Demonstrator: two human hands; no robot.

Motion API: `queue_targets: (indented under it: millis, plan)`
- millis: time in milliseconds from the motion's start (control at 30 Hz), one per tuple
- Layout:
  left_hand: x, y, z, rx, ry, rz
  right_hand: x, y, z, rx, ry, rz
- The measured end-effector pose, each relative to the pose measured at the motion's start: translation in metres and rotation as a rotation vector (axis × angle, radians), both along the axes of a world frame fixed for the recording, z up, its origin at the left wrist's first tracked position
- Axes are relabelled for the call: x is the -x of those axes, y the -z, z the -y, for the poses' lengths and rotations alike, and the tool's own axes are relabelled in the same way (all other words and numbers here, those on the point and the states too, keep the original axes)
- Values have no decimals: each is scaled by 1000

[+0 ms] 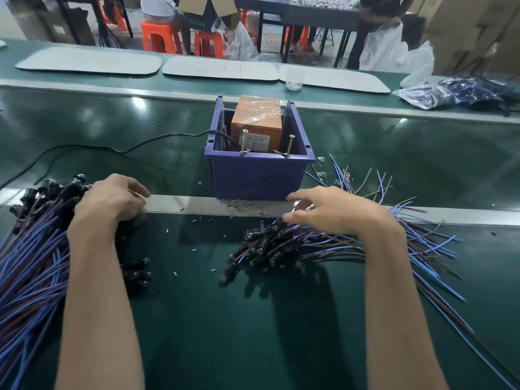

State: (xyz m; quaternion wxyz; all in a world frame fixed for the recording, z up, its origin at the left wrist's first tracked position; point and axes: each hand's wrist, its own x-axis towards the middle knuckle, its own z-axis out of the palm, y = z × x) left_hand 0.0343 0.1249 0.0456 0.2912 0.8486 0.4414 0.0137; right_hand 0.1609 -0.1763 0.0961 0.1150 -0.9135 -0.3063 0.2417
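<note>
**Right hand [332,211] loose on the tangled leads [284,249], left hand [112,198] curled on the bundle [33,263]**

Spread and only lightly bent, the right hand's fingers touch the blue and brown wires at the metal rail [191,204]; I see no wire pinched. The left hand's fingers curl down over the black capped ends of the bundle, and whether they hold anything is hidden.

To my eye this is the picking step. One lead is to be singled out of the heap on the right, probably for the blue bin [259,175], where two screws [244,142] stand at the near rim before an orange box [257,122]. That calls for a fine pinch, so neighbouring leads don't drag along.

Everything lies on a dark green belt [225,319] strewn with blue snippets, and a black cable [112,149] runs to the bin. Beyond are white mats [90,61], orange stools [157,38] and people at tables.
</note>
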Motion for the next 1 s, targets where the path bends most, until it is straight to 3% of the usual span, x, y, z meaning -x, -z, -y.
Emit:
queue_targets:
  millis: [267,433,733,900,1000]
  plan:
    - [3,-38,17,-143,-47,252,0,-2,1,-52,-7,8]
    - [-9,-68,59,-162,138,520,2,-3,-4,-228,-39,2]
    - [-20,-109,140,142,550,871,19,-12,-18,-720,-165,-135]
    - [-24,-109,155,226,746,878,24,-12,-24,-957,-157,-135]
    - [-25,-104,143,166,730,776,21,-13,-22,-1015,-81,-104]
